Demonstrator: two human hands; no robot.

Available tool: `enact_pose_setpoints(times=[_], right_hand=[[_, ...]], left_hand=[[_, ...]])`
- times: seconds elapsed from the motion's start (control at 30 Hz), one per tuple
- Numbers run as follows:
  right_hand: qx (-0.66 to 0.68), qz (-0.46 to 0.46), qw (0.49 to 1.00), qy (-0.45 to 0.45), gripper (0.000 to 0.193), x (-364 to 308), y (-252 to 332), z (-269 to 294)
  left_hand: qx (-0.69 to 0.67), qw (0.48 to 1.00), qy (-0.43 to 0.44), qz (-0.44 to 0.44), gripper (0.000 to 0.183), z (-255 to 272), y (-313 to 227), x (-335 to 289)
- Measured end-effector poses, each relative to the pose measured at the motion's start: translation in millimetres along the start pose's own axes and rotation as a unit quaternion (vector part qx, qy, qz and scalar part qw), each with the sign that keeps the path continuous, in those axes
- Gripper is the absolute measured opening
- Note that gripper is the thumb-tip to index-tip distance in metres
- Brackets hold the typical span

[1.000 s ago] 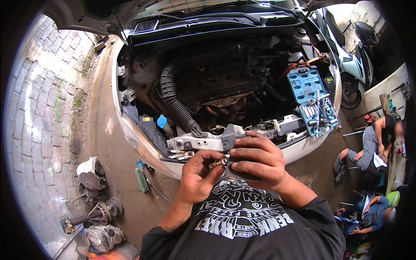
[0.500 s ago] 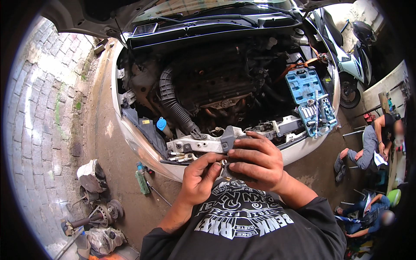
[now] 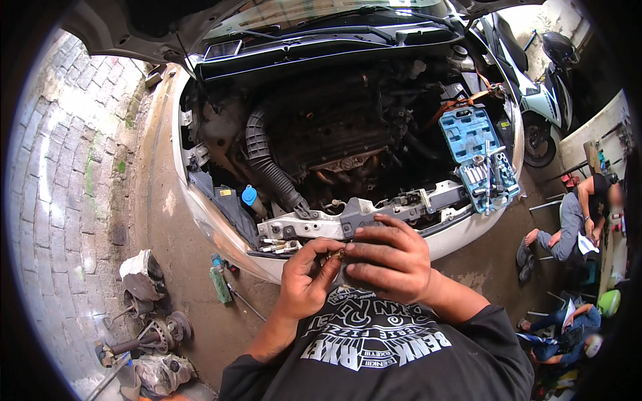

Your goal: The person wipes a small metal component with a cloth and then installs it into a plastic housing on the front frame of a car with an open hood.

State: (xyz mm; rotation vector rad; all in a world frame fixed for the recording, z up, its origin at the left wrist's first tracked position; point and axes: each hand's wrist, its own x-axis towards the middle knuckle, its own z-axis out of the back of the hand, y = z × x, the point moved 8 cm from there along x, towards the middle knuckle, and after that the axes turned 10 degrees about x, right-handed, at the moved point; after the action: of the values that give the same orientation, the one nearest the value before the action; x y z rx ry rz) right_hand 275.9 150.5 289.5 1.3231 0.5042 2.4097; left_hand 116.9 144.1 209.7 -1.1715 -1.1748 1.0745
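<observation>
In front of my chest, my left hand [image 3: 306, 277] is closed in a pinch on a small brass-coloured metal piece [image 3: 342, 254]. Its exact kind is hidden by the fingers. My right hand [image 3: 394, 260] meets it from the other side, closed on a dark grey, sheet-like piece [image 3: 342, 277] that touches the metal piece. Both hands have blackened fingers. Just beyond them runs the car's metal front crossmember [image 3: 311, 228]. Several spark plugs [image 3: 277, 246] lie on the car's front edge, left of my hands.
The open engine bay holds a ribbed black air hose [image 3: 265, 150] and a blue reservoir cap [image 3: 249, 195]. An open blue socket set [image 3: 476, 164] rests at its right. Car parts [image 3: 157, 331] and a green bottle [image 3: 219, 283] are on the floor left. Two people sit at the right, near a scooter [image 3: 535, 93].
Both hands have shifted slightly; my right hand has moved a little left and down, its fingers closer to the left fingertips. The metal piece has tilted between them.
</observation>
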Motion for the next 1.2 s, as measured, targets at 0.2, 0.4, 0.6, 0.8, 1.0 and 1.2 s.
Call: enact_pose_setpoints(times=[0.2,0.4,0.6,0.8,1.0,1.2], right_hand=[[-0.012,-0.014,0.999,-0.032,0.032,-2,-9,2],[-0.019,-0.03,0.999,-0.028,0.03,-3,-18,1],[-0.022,-0.025,0.999,-0.023,0.033,-4,-18,-1],[-0.017,-0.006,1.0,-0.026,0.032,-3,-14,-1],[-0.004,-0.009,1.0,-0.013,0.033,-1,-8,-1],[-0.006,-0.002,1.0,-0.005,0.033,-4,-4,-2]], left_hand=[[-0.045,0.998,0.015,0.052,0.019,1,13,-6],[-0.037,0.999,0.013,0.037,0.021,1,15,-5],[-0.02,1.0,0.012,0.021,0.02,1,13,-3],[-0.02,1.0,0.012,0.011,0.021,0,12,-2],[-0.025,0.999,0.009,0.039,0.02,1,18,-5],[-0.021,0.999,0.013,0.021,0.02,0,14,-3]])
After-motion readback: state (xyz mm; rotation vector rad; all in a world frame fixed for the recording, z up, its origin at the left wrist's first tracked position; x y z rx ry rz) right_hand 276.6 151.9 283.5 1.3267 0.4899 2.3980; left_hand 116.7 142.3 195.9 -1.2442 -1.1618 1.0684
